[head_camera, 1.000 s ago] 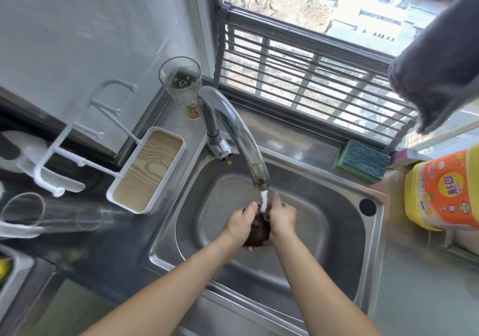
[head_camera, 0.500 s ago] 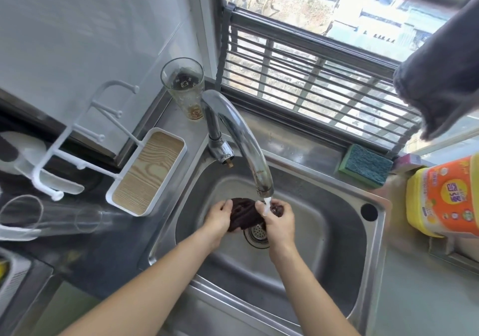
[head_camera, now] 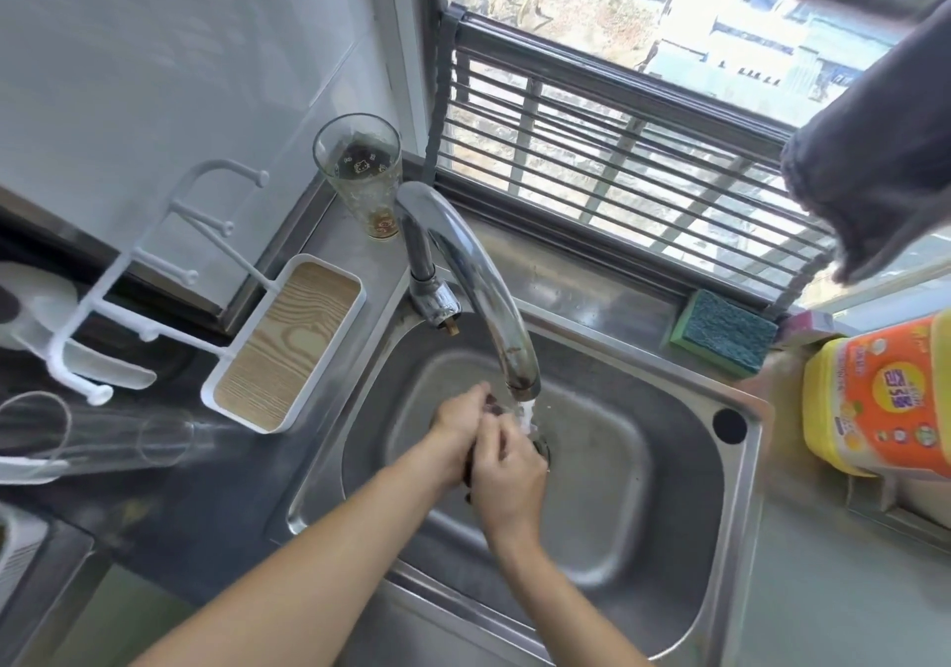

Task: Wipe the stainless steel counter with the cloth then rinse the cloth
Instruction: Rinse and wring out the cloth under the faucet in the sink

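Both hands are clenched together around the cloth (head_camera: pixel 491 405), which is balled up so tightly between them that only a dark scrap shows above the left hand (head_camera: pixel 458 422) and another sliver below the right hand (head_camera: pixel 507 466). The grip sits just under the tap (head_camera: pixel 478 285), inside the sink (head_camera: pixel 741 460), with the stream (head_camera: pixel 525 417) landing at the far edge of the right hand's knuckles.

This looks like the rinsing step, so the wiping seems finished. To do it well, I would hold the bundle squarely under the stream, not beside it, loosen the fists so water runs through the folds, then squeeze and turn it, and repeat until the run-off is clear. Keeping the hands low below the tap should cut splashing onto the bench (head_camera: pixel 833 579).

Much is hidden: the hands cover nearly all the cloth, so its size, how dirty it is and whether it is being wrung or rubbed cannot be told. The drain beneath the tap is mostly covered by the right hand. Left of the tap, a glass (head_camera: pixel 360 177) stands upright; right of it lies a sponge (head_camera: pixel 723 334), and the yellow bottle (head_camera: pixel 885 404) beyond is cut off by the frame.
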`<state>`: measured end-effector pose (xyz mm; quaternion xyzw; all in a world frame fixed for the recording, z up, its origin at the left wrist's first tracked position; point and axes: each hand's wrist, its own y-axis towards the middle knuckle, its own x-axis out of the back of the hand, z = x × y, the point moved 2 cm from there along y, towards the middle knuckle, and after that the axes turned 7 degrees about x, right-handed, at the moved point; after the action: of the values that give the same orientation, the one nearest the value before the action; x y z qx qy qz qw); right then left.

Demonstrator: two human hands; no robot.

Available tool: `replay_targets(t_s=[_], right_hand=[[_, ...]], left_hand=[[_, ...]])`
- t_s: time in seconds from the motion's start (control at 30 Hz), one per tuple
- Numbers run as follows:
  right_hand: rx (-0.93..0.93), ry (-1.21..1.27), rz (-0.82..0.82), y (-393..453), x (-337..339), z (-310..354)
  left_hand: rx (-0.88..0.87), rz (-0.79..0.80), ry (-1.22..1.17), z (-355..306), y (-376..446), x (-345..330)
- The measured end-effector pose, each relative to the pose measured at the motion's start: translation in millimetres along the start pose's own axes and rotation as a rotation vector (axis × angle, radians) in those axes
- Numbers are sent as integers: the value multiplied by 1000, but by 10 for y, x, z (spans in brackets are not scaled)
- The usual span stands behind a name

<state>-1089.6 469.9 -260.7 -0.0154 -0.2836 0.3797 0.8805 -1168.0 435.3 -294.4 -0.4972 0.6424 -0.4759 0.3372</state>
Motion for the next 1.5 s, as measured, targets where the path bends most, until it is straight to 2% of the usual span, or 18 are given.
replay_targets(t_s=[0.07,0.17,0.3,0.37,0.47,0.53,0.73,0.83,0.97,1.0,1.07,1.13,1.17,1.2,1.27,1.33,1.4,1.5], right_hand=[[20,-63,-6,68,-27,-62],[-329,-80,-82,567,91,-372],[-427,74,-62,656,143,-428],[-511,349,18,566,126,-392],[-622,609,281,462,158,-382],[-561,545,339,465,199,-416],[-474,624,37,481,193,-485],[-333,328,85,303,157,-447],[34,-84,94,39,31,-261],[35,-152,42,120,36,-270],[-153,-221,-81,424,139,-325],[-397,-126,-203,607,275,-363],[-395,-96,-246,587,278,-327],[-306,-85,-256,500,225,-260],[-14,-44,-142,158,31,-65],[132,-58,-30,-54,-45,-18],[4,-118,-34,145,-9,-161],[-460,-76,-45,533,118,-440]], left_hand=[[-13,34,-12,18,19,22],[-4,165,173,208,-114,-105],[-55,177,98,221,-88,-65],[-33,121,-8,163,3,48],[-79,94,32,121,140,174],[-103,108,103,119,195,236],[43,254,30,214,128,236],[105,170,-18,173,108,189],[-12,63,-4,202,101,77],[-49,58,45,248,73,26],[-143,86,154,359,-45,-119],[-155,148,168,419,-132,-222],[-148,149,169,376,-137,-227],[-142,102,196,299,-82,-182],[-88,16,146,161,72,-34],[-27,32,54,113,63,67],[22,131,66,187,-13,95],[68,289,75,326,-103,78]])
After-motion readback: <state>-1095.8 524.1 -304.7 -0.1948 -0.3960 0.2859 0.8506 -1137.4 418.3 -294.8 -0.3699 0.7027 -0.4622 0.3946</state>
